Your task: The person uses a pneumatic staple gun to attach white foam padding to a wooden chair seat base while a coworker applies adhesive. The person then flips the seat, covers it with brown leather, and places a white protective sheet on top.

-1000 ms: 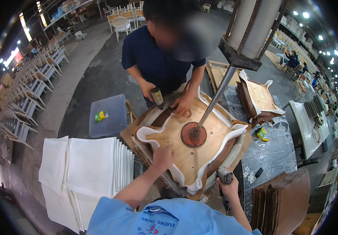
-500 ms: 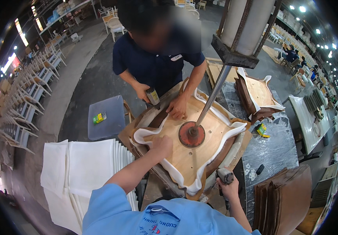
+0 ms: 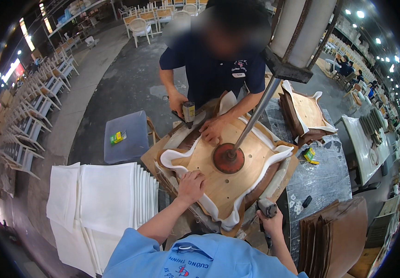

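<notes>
A plywood seat panel (image 3: pixel 200 162) lies face up, wrapped from below by white padding (image 3: pixel 278 157) and brown cover material (image 3: pixel 255 187). A round red press foot (image 3: pixel 229 158) on a metal rod bears down on its middle. My left hand (image 3: pixel 192 186) rests at the panel's near left edge, fingers bent and close together over the padding; what they hold is hidden. At the near right corner my right hand (image 3: pixel 272 222) is closed round a staple gun (image 3: pixel 267 208). Across from me, a co-worker's left hand (image 3: pixel 214 129) presses the panel; the other holds a staple gun (image 3: pixel 188 113).
White padding sheets (image 3: pixel 112 194) are stacked at left, brown cover sheets (image 3: pixel 334 231) at right. A grey-blue seat (image 3: pixel 126 139) carries a yellow-green box (image 3: pixel 118 137). Stacked panels (image 3: pixel 309 109) and another small box (image 3: pixel 310 155) occupy the right table. The press column (image 3: pixel 297 37) rises overhead.
My left hand has drawn back from over the panel to its near left edge. My right hand has barely moved. The co-worker has shifted right and raised the staple gun slightly.
</notes>
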Available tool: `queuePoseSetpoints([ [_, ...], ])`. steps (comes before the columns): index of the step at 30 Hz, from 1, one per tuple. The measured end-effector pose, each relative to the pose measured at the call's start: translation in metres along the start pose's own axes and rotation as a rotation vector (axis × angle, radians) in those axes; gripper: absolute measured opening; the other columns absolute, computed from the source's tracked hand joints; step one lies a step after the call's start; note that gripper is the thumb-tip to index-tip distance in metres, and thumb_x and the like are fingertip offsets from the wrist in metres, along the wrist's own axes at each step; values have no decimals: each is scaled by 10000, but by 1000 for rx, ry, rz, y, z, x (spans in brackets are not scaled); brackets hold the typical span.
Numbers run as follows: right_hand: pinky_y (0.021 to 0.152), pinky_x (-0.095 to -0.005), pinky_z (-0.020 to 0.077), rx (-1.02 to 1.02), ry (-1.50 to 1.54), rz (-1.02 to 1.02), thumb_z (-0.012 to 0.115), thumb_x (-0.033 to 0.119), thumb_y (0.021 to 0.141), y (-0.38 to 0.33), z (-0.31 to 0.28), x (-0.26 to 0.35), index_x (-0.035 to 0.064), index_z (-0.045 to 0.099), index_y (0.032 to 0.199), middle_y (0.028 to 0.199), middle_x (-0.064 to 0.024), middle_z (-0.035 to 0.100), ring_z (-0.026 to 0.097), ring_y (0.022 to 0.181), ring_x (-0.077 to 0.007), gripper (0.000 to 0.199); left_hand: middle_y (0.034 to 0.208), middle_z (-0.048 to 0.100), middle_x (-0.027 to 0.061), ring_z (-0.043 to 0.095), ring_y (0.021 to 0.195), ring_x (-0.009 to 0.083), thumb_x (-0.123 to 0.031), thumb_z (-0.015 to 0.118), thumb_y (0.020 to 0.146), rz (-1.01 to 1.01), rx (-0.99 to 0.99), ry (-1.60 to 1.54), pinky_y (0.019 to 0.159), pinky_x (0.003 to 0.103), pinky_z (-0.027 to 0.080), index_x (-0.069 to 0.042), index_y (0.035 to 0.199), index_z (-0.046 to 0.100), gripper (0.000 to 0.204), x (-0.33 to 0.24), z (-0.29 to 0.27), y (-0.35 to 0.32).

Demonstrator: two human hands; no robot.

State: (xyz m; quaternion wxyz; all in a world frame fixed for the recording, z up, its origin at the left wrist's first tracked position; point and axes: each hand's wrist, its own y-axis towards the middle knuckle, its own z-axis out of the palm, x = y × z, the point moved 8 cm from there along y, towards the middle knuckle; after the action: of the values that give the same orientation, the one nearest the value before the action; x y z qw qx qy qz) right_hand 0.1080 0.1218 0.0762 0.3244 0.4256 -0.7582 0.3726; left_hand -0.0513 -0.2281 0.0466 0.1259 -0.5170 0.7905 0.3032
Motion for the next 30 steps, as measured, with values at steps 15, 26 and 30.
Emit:
queuePoseSetpoints([
  [15, 785, -343, 629, -20, 18, -23, 888, 74, 906, -2, 1, -1, 45, 668, 1543, 1165, -121, 826, 771, 853, -164, 674, 1209, 742, 69, 694, 1143, 307, -250, 742, 973, -5, 18, -11, 1066, 493, 468, -119, 1078, 796, 177, -1, -3, 4],
  [26, 710, -333, 611, -13, 45, 7, 871, 62, 932, -2, 3, -1, 58, 655, 1552, 1090, -89, 813, 739, 769, -140, 656, 1186, 743, 76, 696, 1135, 309, -238, 745, 969, 12, -12, -7, 1063, 493, 473, -116, 1060, 786, 158, -1, -2, 2],
  [30, 687, -325, 601, -7, 74, 21, 870, 49, 933, -1, 3, -2, 58, 657, 1553, 1063, -82, 811, 732, 749, -135, 655, 1177, 741, 74, 697, 1131, 313, -234, 743, 965, 18, -24, -6, 1055, 495, 478, -111, 1062, 780, 161, -2, -2, 2],
])
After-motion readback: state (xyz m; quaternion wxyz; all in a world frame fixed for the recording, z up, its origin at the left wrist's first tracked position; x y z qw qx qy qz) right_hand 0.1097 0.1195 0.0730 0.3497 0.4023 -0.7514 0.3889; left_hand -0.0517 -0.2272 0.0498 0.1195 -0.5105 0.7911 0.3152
